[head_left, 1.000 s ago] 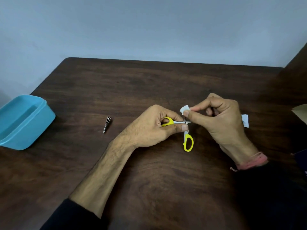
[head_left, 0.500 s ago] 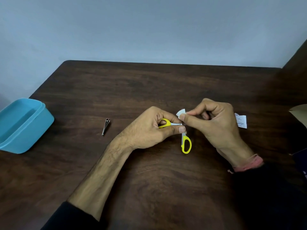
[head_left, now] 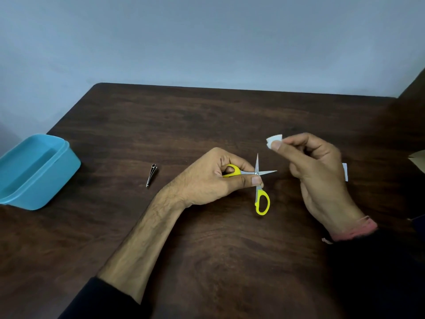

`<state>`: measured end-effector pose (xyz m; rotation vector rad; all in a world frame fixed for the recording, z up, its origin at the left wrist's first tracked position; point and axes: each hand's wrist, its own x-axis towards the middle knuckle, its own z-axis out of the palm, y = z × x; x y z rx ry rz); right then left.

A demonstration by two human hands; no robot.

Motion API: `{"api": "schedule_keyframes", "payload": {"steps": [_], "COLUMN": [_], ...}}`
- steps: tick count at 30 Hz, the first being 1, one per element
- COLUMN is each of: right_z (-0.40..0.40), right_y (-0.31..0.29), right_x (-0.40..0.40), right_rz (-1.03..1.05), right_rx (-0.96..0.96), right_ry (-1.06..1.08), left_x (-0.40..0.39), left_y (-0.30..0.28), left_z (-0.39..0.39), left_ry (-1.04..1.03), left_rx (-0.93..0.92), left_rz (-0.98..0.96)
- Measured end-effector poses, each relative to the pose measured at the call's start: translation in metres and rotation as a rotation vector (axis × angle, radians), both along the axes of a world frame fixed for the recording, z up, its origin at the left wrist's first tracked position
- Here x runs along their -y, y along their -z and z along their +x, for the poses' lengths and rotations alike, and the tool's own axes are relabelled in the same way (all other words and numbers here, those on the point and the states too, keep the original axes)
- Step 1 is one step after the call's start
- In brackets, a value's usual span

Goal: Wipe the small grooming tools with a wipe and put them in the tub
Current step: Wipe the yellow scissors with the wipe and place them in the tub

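Pale blue wall (head_left: 207, 38) behind a dark wood table (head_left: 207, 249). Blue tub (head_left: 66, 157) at its left edge, clipper (head_left: 151, 175) beside it. Left hand (head_left: 211, 178) grips the splayed yellow scissors (head_left: 258, 180) mid-table; right hand (head_left: 315, 166) pinches a wipe (head_left: 272, 139) above.

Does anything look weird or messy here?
Nothing is spilled or broken. The scissors in the left hand are spread wide open, sharp blades bare, while the right hand holds the wipe away from them.

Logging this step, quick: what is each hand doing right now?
Left hand: grips the open yellow scissors by one handle.
Right hand: pinches the white wipe, clear of the blades.
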<state>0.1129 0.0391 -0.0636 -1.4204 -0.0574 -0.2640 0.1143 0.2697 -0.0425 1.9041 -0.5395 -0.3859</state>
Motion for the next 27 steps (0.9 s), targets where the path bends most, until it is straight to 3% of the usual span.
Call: {"api": "schedule_keyframes", "payload": {"steps": [2, 10, 13, 27], "right_z": [-0.003, -0.003, -0.007, -0.008], "right_y": [-0.003, 0.000, -0.003, -0.005], "right_x": [0.000, 0.016, 0.013, 0.007], "right_rz": [0.034, -0.238, -0.241, -0.310], "right_rx": [-0.018, -0.014, 0.005, -0.005], "right_ry": [-0.079, -0.349, -0.418, -0.442], "left_x": [0.000, -0.001, -0.001, 0.002], "left_y": [0.000, 0.002, 0.004, 0.010], "left_z": [0.000, 0.001, 0.002, 0.002], "left_ry": [-0.016, -0.008, -0.018, 0.008], "left_rx": [-0.001, 0.023, 0.047, 0.076], "left_rz": [-0.003, 0.007, -0.006, 0.008]}}
